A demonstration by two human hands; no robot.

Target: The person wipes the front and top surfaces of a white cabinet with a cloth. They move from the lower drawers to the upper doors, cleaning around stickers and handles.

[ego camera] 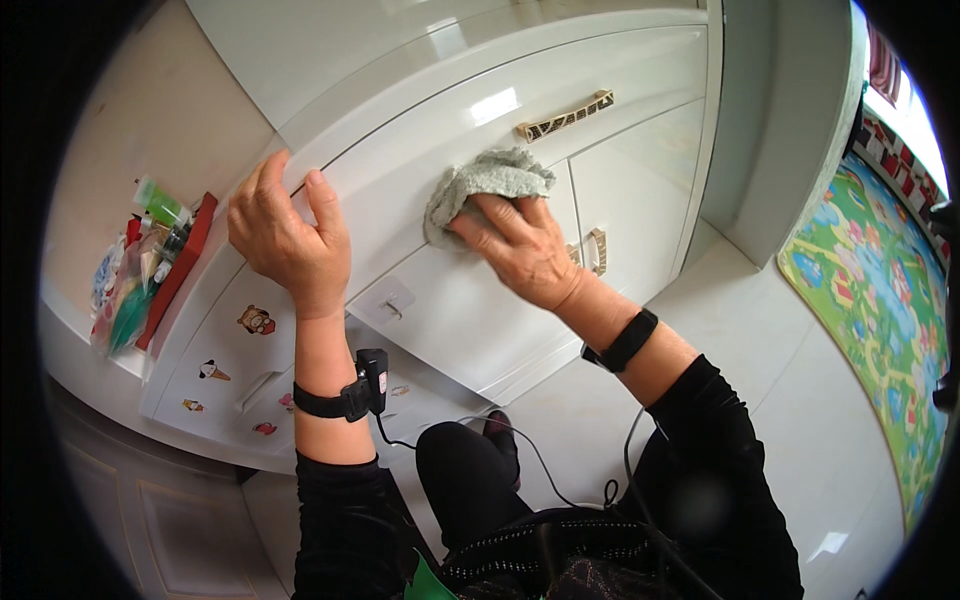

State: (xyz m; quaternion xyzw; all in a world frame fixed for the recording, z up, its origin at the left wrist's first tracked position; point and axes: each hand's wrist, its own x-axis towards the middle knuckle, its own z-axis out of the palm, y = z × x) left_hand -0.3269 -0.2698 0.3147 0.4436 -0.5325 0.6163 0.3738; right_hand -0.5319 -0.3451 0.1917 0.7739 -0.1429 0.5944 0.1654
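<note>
A crumpled grey-green cloth (491, 176) is in my right hand (529, 251), pressed against the glossy white cabinet front (420, 161) near the lower edge of the wide drawer. Above and to the right of the cloth is the drawer's patterned metal handle (566, 116). My left hand (292, 232) holds nothing; its fingers are spread and curved at the cabinet's top edge, left of the cloth. Whether its fingertips touch the edge cannot be told. Below the cloth, a clear adhesive hook (382, 300) is stuck on the white door.
A red box (178, 270) with tubes and plastic bags stands at the left. Below it are small drawers (225, 360) with cartoon stickers. A cable (544, 457) hangs by my legs. A colourful play mat (862, 285) lies on the floor at the right, beyond a white panel (787, 135).
</note>
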